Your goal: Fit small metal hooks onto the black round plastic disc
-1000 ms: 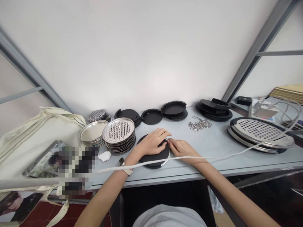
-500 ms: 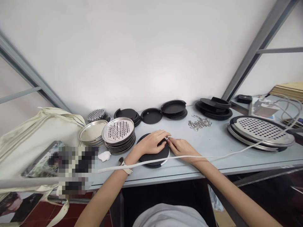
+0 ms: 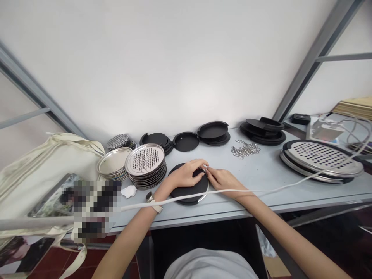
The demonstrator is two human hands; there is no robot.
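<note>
- Near the front edge of the pale grey desk (image 3: 252,170), the left hand (image 3: 188,172) lies across a round black disc (image 3: 186,190) with a silvery rim on its right.
- The right hand (image 3: 222,180) brings its fingertips to the left's there.
- Toward the desk's left edge: a stack of round silver grater plates (image 3: 145,159).
- Toward its back edge: a heap of silver metal hooks (image 3: 245,149).
- Above the disc runs a white cable (image 3: 136,206).

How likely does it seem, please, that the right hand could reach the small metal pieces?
Probably yes: nothing seems to stand between the right hand and the small metal pieces, though its fingertips are occupied at the edge of the black disc.
</note>
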